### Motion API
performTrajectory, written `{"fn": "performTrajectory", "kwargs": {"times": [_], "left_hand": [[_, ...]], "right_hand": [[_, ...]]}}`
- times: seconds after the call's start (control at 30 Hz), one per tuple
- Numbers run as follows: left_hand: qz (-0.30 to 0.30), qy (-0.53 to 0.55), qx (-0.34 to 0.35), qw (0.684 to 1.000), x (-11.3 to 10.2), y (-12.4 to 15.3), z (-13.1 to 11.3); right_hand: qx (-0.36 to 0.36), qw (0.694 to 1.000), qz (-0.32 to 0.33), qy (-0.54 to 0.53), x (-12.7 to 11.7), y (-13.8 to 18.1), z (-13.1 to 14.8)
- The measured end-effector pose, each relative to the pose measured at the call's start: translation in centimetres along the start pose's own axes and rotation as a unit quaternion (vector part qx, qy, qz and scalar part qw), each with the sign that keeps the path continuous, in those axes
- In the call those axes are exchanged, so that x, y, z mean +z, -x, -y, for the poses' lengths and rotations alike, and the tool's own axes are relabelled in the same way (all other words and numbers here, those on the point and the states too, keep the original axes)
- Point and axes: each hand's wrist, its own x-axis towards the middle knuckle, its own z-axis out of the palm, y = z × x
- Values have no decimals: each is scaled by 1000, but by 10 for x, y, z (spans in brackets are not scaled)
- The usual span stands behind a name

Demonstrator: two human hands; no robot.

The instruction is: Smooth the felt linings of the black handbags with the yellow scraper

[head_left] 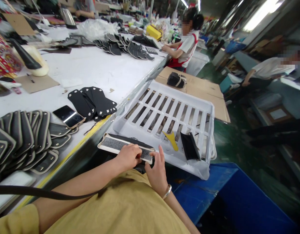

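My left hand is curled with its fingers closed on a long flat piece, grey in the middle with a cream border, lying at the near edge of an upturned white plastic crate. My right hand pinches the right end of the same piece, index finger raised. A yellow scraper-like tool and a small black folded piece lie on the crate just to the right.
A white worktable at left holds stacked black-and-cream pieces, a phone, and black cut pieces. A blue bin stands below the crate. Other people sit working beyond a cardboard sheet.
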Motion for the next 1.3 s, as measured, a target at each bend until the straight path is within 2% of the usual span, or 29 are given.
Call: {"fn": "performTrajectory", "kwargs": {"times": [0.07,0.13,0.23,0.33,0.4,0.47,0.53,0.7,1.0,1.2,1.3], "left_hand": [[-10,8,6,1000,2,3,1],[-26,16,20,999,4,4,3],[-43,20,41,998,8,8,8],[-53,40,95,993,10,19,16],[-90,51,128,986,10,29,25],[-132,46,127,982,9,39,34],[-147,33,117,982,8,44,43],[-131,-1,135,982,6,38,55],[-147,-84,130,977,11,39,55],[-123,44,162,978,5,39,62],[-120,64,155,978,2,36,65]], "right_hand": [[-94,992,-30,84,-3,9,3],[-184,970,-42,153,-2,19,0],[-251,943,-23,217,3,31,-10],[-272,928,-24,254,8,35,-19],[-280,921,-33,270,10,37,-22],[-285,916,-34,281,11,37,-22],[-294,912,-35,285,12,36,-20],[-322,899,-13,296,11,31,-16],[-354,883,7,308,12,24,-21],[-369,879,-6,303,16,20,-22],[-376,877,-7,298,17,17,-25]]}}
